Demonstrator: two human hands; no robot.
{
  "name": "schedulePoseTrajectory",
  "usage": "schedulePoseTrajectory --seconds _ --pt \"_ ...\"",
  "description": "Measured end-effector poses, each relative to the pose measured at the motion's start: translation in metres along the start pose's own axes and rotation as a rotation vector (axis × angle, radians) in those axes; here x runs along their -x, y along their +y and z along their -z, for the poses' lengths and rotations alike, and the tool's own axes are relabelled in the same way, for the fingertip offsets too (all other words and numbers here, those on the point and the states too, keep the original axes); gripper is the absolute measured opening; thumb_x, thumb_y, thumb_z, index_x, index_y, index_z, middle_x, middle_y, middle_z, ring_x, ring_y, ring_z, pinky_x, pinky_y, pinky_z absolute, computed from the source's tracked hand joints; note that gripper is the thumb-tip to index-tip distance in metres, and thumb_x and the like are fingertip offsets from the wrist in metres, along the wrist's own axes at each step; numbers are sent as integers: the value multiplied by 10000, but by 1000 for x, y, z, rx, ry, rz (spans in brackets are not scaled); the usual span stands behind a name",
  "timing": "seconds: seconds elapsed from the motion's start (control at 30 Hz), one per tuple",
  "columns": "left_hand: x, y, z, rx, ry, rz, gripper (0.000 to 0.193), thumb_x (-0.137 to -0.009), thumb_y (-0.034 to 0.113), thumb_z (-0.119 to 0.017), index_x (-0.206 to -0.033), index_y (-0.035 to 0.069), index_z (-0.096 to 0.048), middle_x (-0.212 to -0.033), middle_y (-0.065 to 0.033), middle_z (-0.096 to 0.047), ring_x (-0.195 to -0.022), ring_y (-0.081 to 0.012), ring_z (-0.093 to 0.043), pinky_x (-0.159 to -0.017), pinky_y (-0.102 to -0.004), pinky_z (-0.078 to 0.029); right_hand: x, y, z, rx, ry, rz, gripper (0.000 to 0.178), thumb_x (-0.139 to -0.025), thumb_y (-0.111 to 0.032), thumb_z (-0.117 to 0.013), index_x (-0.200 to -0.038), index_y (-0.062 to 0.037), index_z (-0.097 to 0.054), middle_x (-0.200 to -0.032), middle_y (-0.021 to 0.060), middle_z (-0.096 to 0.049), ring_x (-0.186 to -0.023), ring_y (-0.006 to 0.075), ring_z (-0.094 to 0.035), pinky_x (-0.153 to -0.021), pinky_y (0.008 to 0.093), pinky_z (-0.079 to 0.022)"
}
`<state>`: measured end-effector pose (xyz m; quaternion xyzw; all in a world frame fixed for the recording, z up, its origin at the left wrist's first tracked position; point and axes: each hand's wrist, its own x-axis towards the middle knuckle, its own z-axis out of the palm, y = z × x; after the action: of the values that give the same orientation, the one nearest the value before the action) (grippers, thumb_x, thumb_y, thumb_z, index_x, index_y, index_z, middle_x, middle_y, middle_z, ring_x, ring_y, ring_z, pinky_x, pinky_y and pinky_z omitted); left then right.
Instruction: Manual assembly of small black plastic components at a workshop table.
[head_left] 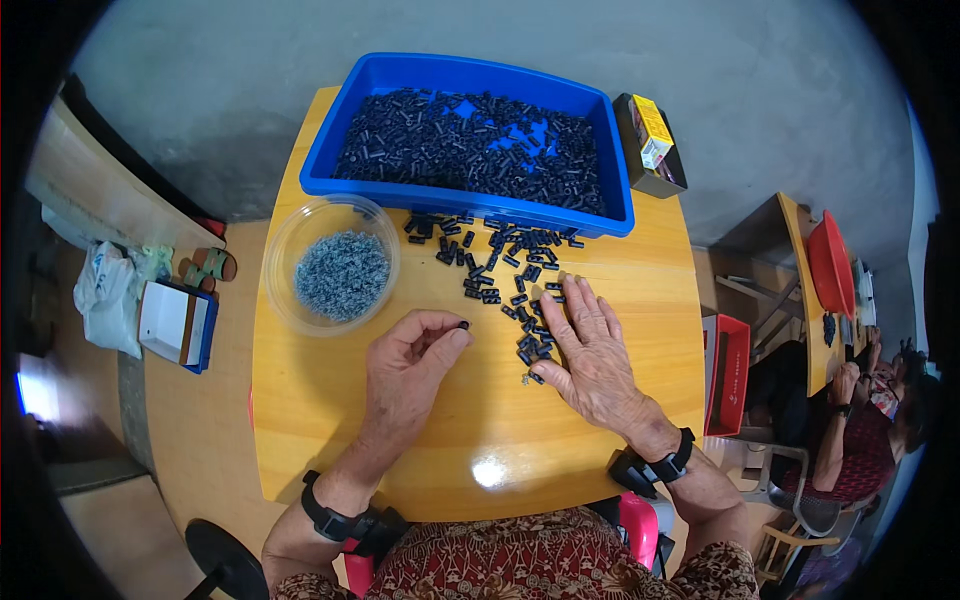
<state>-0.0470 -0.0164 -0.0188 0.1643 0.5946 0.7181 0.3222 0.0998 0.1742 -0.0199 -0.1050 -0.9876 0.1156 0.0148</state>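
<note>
My left hand (408, 365) is closed in a pinch above the wooden table. A small black piece (464, 325) shows at its fingertips. My right hand (598, 375) lies with fingers stretched out beside a scatter of small black plastic parts (515, 242). Its thumb tip is against one black part, and a few tiny silvery bits (526, 379) lie just left of it. Left of the scatter stands a clear round tub (280, 290) holding many tiny silvery pieces. Behind it all sits a blue plastic tray (470, 200), its bottom mostly covered with more black parts.
The yellow wooden table (480, 440) reaches to my lap. A dark box (660, 180) with a yellow carton (652, 130) stands at its far right corner. A red crate (728, 375) is on the right, and another person (855, 450) sits at a second table there.
</note>
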Motion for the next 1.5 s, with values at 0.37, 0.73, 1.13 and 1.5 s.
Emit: schedulePoseTrajectory --seconds 0.37,0.73,1.13,1.5 --pt "-2 -4 0 63 30 -6 161 -904 65 -675 -1033 -28 -647 -920 -13 -654 -839 -57 -584 -758 -198 -479 -13 -16 -2 -105 -36 133 764 -899 -455 -604 -1512 -124 -289 -1551 230 -231 -1440 393 -222 -1154 508 -205" --pt "-6 -5 2 48 39 -18 151 -910 62 -664 -1034 -24 -647 -919 -8 -660 -836 -57 -591 -751 -198 -480 -51 8 18 -602 163 156 521 -987 -327 -500 -1394 -5 -455 -1448 209 -438 -1386 347 -369 -1144 417 -299" --pt "-6 -4 3 35 61 6 152 -917 78 -657 -1038 -13 -639 -946 -18 -660 -872 -74 -603 -792 -217 -483 -69 -14 8 -52 -23 452 573 -909 -404 -598 -1332 -25 -521 -1474 195 -396 -1419 334 -300 -1147 474 -280" --pt "-9 -10 6 35 38 1 138 -921 80 -646 -1031 -2 -632 -974 -29 -659 -912 -96 -616 -843 -237 -485 -44 -18 19 -36 -53 474 680 -889 -485 -573 -1386 -32 -468 -1504 177 -356 -1428 328 -282 -1161 460 -250"
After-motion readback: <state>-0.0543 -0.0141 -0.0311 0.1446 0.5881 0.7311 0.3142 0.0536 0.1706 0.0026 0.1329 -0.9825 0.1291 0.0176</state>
